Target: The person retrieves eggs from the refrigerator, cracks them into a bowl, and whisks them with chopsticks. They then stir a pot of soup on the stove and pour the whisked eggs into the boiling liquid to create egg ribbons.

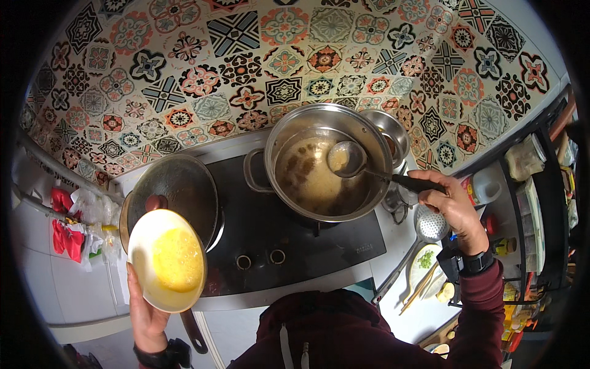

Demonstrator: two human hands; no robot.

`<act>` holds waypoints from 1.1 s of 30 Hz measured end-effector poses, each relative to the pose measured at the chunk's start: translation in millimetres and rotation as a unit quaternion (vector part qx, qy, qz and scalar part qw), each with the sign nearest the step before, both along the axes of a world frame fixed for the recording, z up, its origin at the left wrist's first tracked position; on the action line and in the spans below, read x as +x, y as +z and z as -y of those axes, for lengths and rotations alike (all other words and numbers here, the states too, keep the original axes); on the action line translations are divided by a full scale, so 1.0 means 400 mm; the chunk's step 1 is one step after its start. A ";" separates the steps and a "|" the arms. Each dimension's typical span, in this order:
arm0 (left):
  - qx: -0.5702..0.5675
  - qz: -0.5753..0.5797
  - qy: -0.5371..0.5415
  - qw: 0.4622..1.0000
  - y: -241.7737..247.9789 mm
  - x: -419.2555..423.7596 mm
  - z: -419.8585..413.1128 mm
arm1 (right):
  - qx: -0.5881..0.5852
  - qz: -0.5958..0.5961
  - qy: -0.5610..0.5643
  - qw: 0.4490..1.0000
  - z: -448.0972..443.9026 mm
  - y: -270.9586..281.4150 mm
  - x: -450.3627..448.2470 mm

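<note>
My left hand [146,306] grips the lower rim of a white bowl [140,249] with beaten egg [179,260] in it. The bowl is tilted and hangs in front of a lidded frying pan [193,193], hiding part of its glass lid. In my right hand [449,207] is the dark handle of a metal ladle [348,159]. The ladle's bowl is over the large steel pot [387,191], with some cloudy liquid in it. Brown, foamy broth [304,189] fills the lower part of the pot, which stands on the right of the black gas stove [258,230].
Right of the stove lie a skimmer [431,223], a dish of chopped green onion [417,267] and chopsticks [420,288]. A small steel pot [398,129] stands behind the large one. A black shelf rack [557,221] lines the right. Plastic bags [92,210] hang on the left.
</note>
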State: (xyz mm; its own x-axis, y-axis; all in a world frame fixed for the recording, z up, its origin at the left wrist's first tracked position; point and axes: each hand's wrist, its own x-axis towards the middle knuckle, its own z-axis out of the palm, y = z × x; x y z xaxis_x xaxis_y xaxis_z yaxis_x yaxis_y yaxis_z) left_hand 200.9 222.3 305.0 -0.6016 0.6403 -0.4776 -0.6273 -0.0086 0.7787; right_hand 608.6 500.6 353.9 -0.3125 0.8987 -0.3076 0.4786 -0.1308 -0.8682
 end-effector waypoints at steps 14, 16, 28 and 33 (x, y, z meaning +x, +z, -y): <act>0.001 0.019 0.026 0.999 0.000 0.010 -0.001 | 0.005 0.013 0.047 0.999 0.006 -0.010 -0.022; 0.018 0.027 0.027 0.999 -0.002 0.010 0.000 | 0.026 0.017 0.067 0.997 0.005 -0.012 -0.022; 0.019 0.002 -0.014 1.000 -0.011 0.001 0.014 | -0.003 -0.009 0.098 0.995 -0.001 -0.037 -0.024; 0.002 -0.017 -0.011 1.000 -0.009 0.004 0.014 | -0.007 -0.030 0.112 0.993 -0.002 -0.047 -0.024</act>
